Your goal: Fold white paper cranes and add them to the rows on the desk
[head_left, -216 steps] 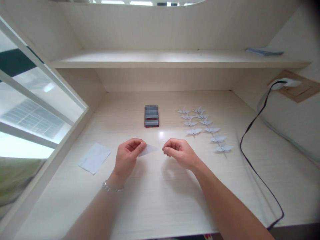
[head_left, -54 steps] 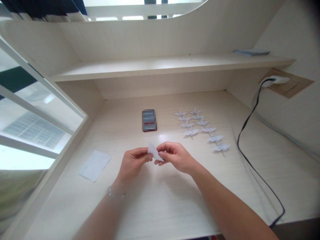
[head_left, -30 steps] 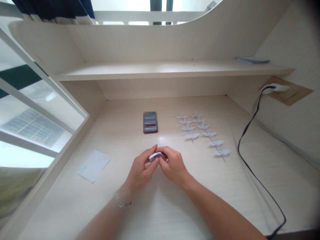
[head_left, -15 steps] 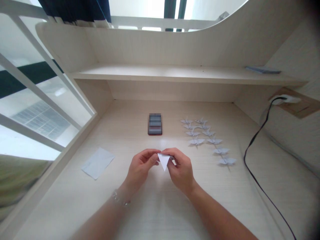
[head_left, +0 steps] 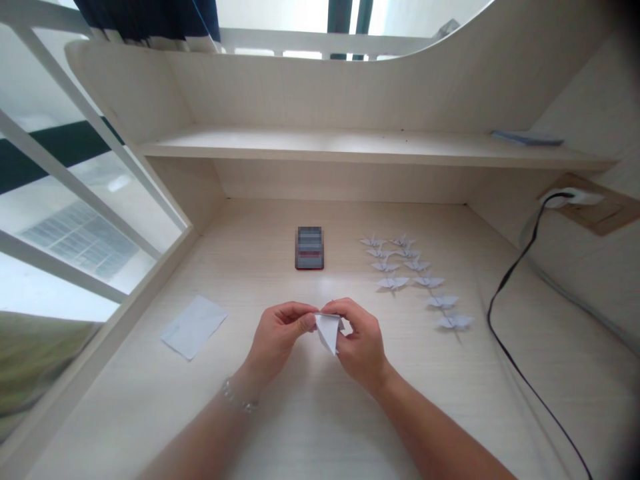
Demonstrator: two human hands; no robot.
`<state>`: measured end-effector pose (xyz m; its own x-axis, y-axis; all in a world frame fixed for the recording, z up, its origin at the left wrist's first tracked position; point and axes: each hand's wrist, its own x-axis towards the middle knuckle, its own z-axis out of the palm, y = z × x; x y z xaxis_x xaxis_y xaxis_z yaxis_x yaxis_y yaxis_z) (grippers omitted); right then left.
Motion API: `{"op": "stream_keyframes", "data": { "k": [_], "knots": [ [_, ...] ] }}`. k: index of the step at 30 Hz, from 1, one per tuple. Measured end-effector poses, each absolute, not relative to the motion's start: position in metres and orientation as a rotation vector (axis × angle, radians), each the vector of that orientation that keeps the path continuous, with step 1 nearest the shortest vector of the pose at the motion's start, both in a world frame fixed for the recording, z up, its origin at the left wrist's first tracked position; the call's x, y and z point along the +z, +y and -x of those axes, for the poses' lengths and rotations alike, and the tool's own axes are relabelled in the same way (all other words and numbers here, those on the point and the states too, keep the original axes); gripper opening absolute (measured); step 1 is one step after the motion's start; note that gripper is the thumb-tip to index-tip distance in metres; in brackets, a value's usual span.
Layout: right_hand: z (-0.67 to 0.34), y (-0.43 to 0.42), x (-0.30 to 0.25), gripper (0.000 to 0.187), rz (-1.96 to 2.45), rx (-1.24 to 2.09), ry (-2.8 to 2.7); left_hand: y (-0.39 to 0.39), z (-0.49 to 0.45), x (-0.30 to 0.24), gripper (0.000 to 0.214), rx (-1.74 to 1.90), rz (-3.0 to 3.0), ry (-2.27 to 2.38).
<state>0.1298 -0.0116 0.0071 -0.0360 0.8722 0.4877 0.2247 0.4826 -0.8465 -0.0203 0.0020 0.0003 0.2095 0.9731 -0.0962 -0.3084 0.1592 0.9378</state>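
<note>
Folded paper [head_left: 327, 332]: white, held between the 2 hands over the middle of the worktop [head_left: 310, 427], a pointed flap hanging down.
Left hand [head_left: 283, 337]: thumb and forefinger closed in a pinch on the paper's upper left; bracelet [head_left: 227, 389] on the wrist.
Right hand [head_left: 363, 340]: fingers curled in, gripping the paper's right side; fingertips partly hidden.
Loose sheet [head_left: 194, 327]: lying flat near the worktop's left edge.
Paper cranes [head_left: 393, 284]: 10 in 2 uneven rows, right of centre, running from near the back edge out toward the right edge.
Dark block [head_left: 309, 248]: pixelated, between the hands and the back edge.
Black cable [head_left: 515, 355]: hanging from a wall plug [head_left: 575, 197] beside the right edge.
</note>
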Motion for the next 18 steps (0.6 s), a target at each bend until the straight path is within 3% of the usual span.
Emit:
{"op": "stream_keyframes", "data": {
  "k": [9,18],
  "knots": [
    [-0.1311,-0.0109,0.0088,0.027,1.01,0.671,-1.605,0.0022,0.0213,0.0031,0.015,1.056,-0.911,0.876],
    [-0.1287,-0.0118,0.0069,0.012,1.029,0.677,-1.585,0.0025,0.022,0.0086,0.015,1.002,-0.875,0.885]
  ]
}}
